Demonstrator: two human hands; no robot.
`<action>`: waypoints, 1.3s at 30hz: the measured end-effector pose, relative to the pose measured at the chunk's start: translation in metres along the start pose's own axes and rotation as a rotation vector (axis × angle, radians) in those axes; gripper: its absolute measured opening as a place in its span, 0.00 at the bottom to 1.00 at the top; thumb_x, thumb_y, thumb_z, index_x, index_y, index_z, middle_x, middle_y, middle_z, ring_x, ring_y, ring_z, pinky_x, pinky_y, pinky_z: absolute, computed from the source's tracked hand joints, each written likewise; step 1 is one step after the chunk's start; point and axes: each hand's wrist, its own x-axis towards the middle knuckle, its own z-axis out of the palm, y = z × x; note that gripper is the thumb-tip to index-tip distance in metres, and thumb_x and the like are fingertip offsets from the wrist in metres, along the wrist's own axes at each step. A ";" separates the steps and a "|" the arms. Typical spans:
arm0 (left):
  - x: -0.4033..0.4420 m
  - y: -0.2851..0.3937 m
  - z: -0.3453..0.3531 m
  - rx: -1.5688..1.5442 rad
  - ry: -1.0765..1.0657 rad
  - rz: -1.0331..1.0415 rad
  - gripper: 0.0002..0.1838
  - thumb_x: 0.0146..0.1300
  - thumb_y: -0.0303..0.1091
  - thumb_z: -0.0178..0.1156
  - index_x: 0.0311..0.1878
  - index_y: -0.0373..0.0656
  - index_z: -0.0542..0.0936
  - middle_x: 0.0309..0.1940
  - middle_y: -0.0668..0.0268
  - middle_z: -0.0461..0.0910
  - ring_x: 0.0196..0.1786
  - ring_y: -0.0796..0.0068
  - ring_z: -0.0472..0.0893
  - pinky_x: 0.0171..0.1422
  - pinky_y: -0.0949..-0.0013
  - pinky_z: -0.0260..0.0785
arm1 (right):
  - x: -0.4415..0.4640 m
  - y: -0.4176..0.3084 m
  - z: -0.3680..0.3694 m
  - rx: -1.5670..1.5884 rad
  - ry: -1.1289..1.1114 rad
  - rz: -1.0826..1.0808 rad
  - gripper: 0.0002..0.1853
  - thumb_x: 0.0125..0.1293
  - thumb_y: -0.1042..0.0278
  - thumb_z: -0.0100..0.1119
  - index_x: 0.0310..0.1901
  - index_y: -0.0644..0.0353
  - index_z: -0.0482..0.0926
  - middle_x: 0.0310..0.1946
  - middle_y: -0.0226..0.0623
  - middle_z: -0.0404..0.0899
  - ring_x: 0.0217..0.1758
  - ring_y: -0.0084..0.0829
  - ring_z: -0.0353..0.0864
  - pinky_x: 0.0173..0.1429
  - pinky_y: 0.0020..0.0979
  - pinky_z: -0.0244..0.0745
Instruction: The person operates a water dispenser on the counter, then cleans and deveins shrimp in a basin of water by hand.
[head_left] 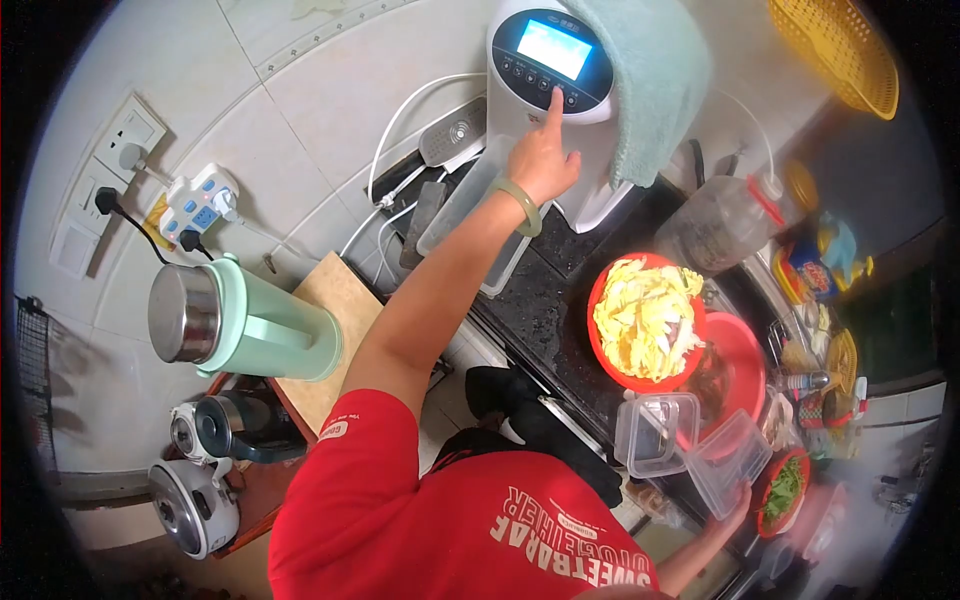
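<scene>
My left hand (543,160), with a pale bangle (524,212) on the wrist, reaches up to a white countertop appliance (505,105). Its index finger is stretched out and touches the button row under the lit screen (555,48). The thumb stands apart, and nothing is in this hand. At the lower right, my right hand (737,512) grips the edge of a clear plastic container (730,465), its fingers partly hidden. Beside that is another clear plastic box (655,435). Yellowish chopped leaves (648,318) fill a red bowl (598,345) on the dark counter.
A pinkish-red basin (745,350) and a bowl of green vegetables (785,490) stand at right. A large clear jug (715,225) is behind. A green towel (650,90) drapes over the appliance. At left are a mint-green jug (275,325), a rice cooker (195,510) and plugged-in cords.
</scene>
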 end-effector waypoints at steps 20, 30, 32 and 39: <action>-0.007 -0.010 -0.020 -0.094 0.010 -0.076 0.47 0.51 0.33 0.62 0.71 0.36 0.47 0.23 0.60 0.77 0.30 0.58 0.79 0.38 0.58 0.72 | 0.004 0.005 -0.021 -0.020 0.017 0.027 0.26 0.63 0.55 0.57 0.59 0.62 0.69 0.55 0.41 0.72 0.57 0.39 0.72 0.59 0.44 0.69; 0.000 -0.004 -0.020 -0.101 0.027 -0.055 0.48 0.51 0.33 0.64 0.71 0.34 0.46 0.22 0.62 0.75 0.28 0.61 0.78 0.37 0.61 0.72 | 0.003 0.010 -0.023 -0.008 0.027 0.010 0.27 0.62 0.56 0.58 0.59 0.63 0.68 0.53 0.41 0.73 0.54 0.39 0.74 0.57 0.43 0.70; 0.002 -0.003 -0.019 -0.108 0.029 -0.051 0.48 0.51 0.33 0.64 0.71 0.34 0.46 0.22 0.62 0.75 0.29 0.61 0.79 0.38 0.61 0.72 | -0.002 0.008 -0.017 0.006 0.029 0.016 0.26 0.63 0.57 0.58 0.58 0.64 0.68 0.53 0.42 0.74 0.54 0.39 0.74 0.57 0.43 0.71; 0.007 -0.003 -0.014 -0.093 0.054 -0.074 0.49 0.51 0.32 0.64 0.71 0.33 0.44 0.22 0.61 0.76 0.29 0.59 0.79 0.38 0.60 0.73 | -0.003 0.008 -0.019 0.006 0.031 0.023 0.24 0.64 0.57 0.55 0.57 0.64 0.68 0.52 0.42 0.74 0.54 0.40 0.75 0.56 0.42 0.71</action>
